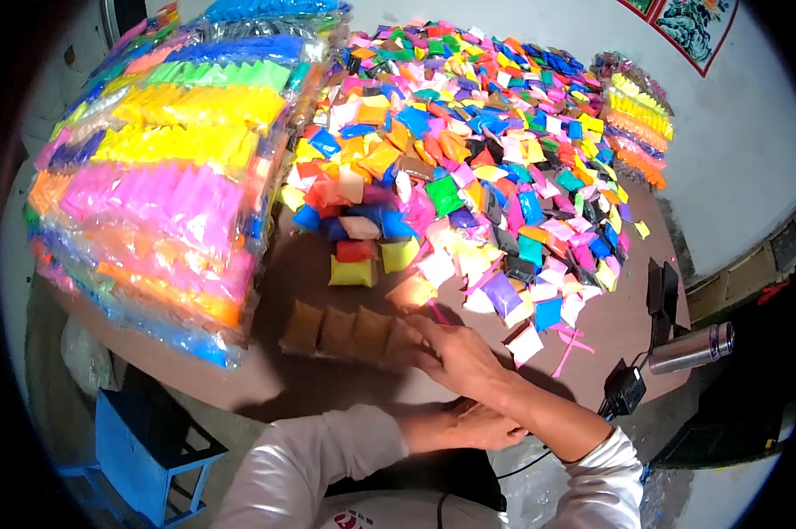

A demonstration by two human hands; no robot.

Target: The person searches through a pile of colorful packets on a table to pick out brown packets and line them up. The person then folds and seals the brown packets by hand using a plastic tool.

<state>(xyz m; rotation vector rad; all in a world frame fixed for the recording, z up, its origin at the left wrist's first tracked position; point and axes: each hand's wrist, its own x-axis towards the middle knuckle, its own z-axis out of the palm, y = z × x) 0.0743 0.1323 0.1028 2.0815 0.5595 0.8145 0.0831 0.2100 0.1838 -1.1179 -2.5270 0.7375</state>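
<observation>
A row of several brown packets [338, 331] lies near the table's front edge, left of centre. My right hand [451, 353] is at the row's right end, fingers and thumb closed round the last packet, which is partly hidden and blurred. Beneath my right forearm, my left hand [479, 427] crosses to the right with its fingers curled; what they hold, if anything, is hidden. Just behind the row sit a yellow packet [352, 271] and a red one [355, 250]. A large heap of mixed coloured packets [477, 145] covers the table's back and middle.
Tall stacks of clear-bagged coloured packets [168, 176] stand at the left, with another stack [638, 123] at the back right. A metal flask [693, 347] and a black adapter [625, 390] are at the right edge. A blue stool [142, 450] stands lower left.
</observation>
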